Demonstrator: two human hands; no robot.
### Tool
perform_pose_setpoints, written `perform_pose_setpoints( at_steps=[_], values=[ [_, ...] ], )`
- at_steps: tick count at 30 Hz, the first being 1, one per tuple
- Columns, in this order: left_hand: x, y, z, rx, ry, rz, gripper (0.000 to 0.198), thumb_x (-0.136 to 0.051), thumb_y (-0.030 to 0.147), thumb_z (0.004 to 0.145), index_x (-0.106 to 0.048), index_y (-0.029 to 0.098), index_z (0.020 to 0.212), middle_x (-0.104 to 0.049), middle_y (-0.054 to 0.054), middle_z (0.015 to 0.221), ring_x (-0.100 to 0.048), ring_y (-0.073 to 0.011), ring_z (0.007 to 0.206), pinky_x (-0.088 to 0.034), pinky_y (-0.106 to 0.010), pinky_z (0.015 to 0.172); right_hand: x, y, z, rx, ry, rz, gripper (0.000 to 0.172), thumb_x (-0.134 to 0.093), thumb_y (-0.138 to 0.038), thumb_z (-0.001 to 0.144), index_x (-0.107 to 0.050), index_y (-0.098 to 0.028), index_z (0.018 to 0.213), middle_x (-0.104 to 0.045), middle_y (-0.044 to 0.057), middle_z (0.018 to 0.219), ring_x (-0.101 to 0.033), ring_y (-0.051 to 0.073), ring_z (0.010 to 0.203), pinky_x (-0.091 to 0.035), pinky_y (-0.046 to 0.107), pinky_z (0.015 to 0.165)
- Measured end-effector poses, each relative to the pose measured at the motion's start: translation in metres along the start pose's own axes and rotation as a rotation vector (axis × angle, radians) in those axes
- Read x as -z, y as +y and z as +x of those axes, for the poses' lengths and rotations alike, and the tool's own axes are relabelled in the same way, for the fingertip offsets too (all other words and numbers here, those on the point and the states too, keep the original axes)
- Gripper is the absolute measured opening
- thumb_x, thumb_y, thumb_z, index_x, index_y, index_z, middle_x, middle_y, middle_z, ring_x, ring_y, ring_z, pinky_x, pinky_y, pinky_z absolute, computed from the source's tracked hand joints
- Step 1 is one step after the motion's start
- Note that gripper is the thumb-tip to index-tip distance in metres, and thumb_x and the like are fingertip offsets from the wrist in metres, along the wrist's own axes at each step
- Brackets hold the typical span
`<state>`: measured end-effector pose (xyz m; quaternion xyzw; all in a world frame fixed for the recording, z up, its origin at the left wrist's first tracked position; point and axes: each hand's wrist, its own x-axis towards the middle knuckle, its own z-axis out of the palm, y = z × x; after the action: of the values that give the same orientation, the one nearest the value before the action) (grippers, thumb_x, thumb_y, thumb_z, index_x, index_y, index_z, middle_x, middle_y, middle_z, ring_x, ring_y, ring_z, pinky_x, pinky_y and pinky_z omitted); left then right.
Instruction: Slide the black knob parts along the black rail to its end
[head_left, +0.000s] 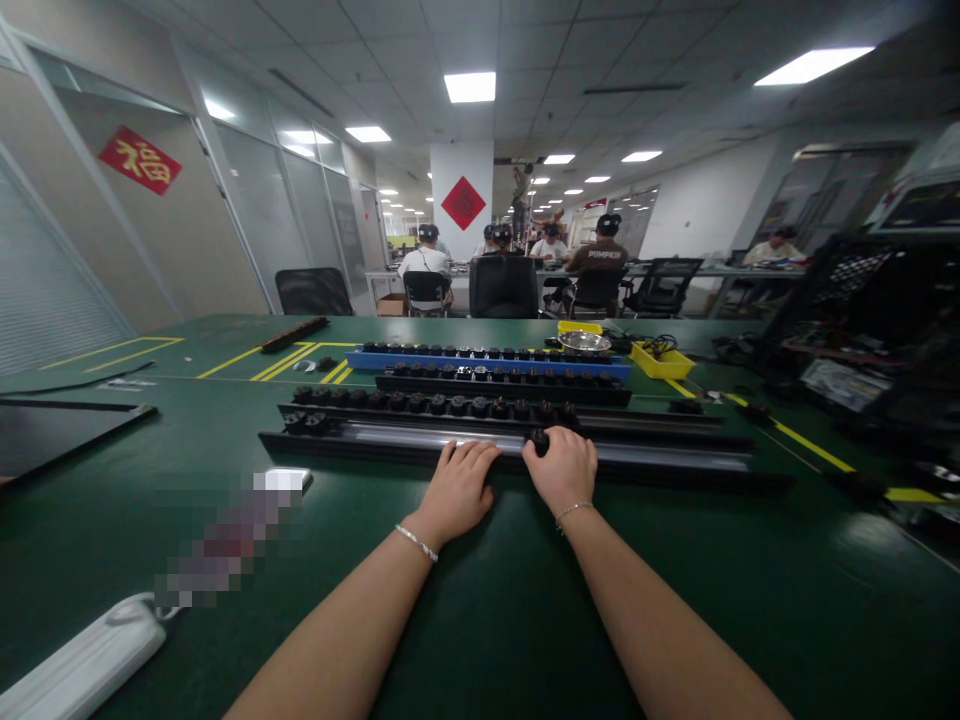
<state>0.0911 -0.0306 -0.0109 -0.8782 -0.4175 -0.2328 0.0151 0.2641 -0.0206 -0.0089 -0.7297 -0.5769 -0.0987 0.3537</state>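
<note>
My right hand (564, 468) is closed on a small round black part (539, 441), held over the nearest long black rail (660, 470). A shiny pale strip (390, 436) runs along this rail's channel. My left hand (460, 487) lies on the rail's near side, fingers stretched over its edge and the thumb apart. At the rail's left end sit a few similar black parts (306, 422). Just behind, another black rail (652, 417) carries a row of round black parts (437, 404). My right fingers partly cover the held part.
Farther back lie another filled black rail (397, 383) and a blue rail (367, 360). A metal dish (583, 343) and a yellow tray (661, 362) stand back right. A blurred card with a white strap (90, 655) lies front left. People (600, 258) sit at tables beyond.
</note>
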Motion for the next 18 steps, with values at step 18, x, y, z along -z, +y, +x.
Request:
perform_pose_setpoints(
  at_steps=[18],
  values=[
    [-0.0017,-0.0005,0.0028,0.007,0.016,0.004,0.057,-0.053,0.015,0.073,-0.042,0.027,0.128,-0.051,-0.004,0.132,-0.040,-0.0224,0.123,-0.018,-0.047,0.109,0.0028,0.0054,0.0022,0.027,0.001,-0.019,0.028,-0.050,-0.037,0.076,-0.061,-0.015,0.090,-0.065,0.011,0.096,-0.053,0.025,0.096,-0.031,0.038,0.091]
  ],
)
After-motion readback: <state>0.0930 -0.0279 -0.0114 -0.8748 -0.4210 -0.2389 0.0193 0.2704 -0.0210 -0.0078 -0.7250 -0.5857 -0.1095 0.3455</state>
